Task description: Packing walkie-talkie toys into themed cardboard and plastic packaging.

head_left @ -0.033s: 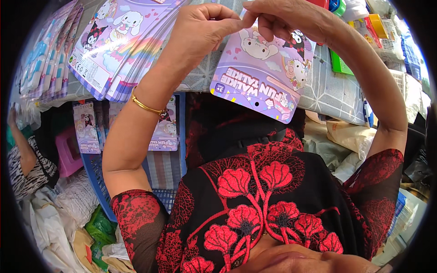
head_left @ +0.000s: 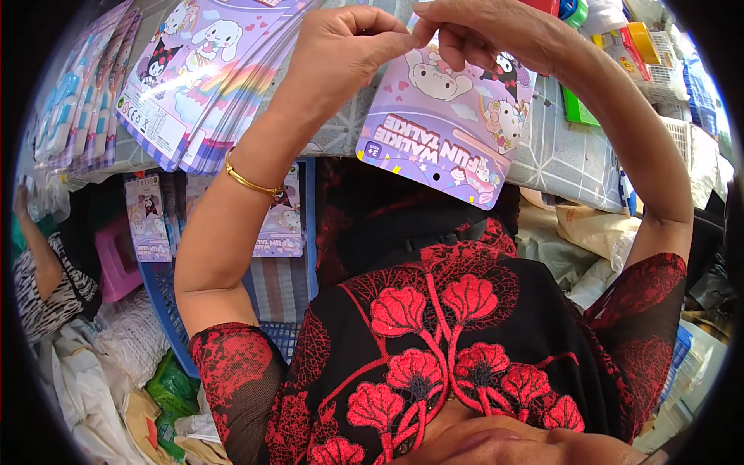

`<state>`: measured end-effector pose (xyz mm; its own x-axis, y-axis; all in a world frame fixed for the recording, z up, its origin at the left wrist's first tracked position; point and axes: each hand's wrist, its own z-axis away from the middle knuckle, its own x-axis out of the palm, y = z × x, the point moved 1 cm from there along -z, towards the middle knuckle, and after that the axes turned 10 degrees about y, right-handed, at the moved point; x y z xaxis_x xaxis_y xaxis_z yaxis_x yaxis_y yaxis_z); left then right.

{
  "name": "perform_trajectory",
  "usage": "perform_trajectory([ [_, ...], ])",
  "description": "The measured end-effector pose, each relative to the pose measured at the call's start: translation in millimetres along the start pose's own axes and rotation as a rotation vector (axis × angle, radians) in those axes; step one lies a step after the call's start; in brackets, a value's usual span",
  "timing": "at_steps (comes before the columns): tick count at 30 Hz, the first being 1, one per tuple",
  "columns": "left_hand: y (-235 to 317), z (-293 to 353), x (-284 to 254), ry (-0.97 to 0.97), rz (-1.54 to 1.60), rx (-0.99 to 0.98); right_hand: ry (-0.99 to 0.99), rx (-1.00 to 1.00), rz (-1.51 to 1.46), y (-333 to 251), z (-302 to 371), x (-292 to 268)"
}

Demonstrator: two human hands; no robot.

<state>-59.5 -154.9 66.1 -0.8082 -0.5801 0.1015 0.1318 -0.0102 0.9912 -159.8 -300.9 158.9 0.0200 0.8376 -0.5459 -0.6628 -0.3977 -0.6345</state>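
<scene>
A purple printed backing card (head_left: 434, 132) with cartoon animals and a rainbow lies upside down on the grey table, its punched end jutting over the near edge. Above its far end my left hand (head_left: 349, 43) is closed, thumb and forefinger pinched together. The fingertips of my right hand (head_left: 484, 35) meet them from the right, pinched too, with the other fingers curled over the card. Whatever is between the fingertips is too small to make out. Left of my left forearm lies a fanned stack of similar cards (head_left: 198, 85).
Cards with blue-and-white toys (head_left: 74, 108) are piled far left. Below the table edge, a blue crate (head_left: 167, 318) holds more carded packs (head_left: 149, 217). A green box (head_left: 580, 108) and plastic tubs stand right. Another person's arm (head_left: 39, 256) shows at the left rim, near a pink stool (head_left: 116, 260).
</scene>
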Motion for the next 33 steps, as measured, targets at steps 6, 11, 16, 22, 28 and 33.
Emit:
perform_trajectory([
  [6, 10, 7, 7, 0.013, -0.132, 0.259, 0.084, 0.013, -0.14, 5, 11, 5],
  [11, 11, 11, 6, 0.025, 0.01, 0.196, 0.24, -0.052, -0.174, 21, 16, 5],
  [16, 5, 9, 4, -0.001, 0.136, 0.083, 0.267, -0.236, -0.347, 48, 11, 24],
  [22, 6, 12, 8, 0.012, 0.139, 0.071, 0.146, -0.293, -0.355, 68, 1, 19],
  [28, -1, 6, -1, 0.227, -0.052, 0.151, 0.216, -0.067, -0.518, 50, 6, 21],
  [33, -11, -2, -16, 0.13, 0.034, -0.142, 0.222, 0.011, -0.489, 48, -1, 27],
])
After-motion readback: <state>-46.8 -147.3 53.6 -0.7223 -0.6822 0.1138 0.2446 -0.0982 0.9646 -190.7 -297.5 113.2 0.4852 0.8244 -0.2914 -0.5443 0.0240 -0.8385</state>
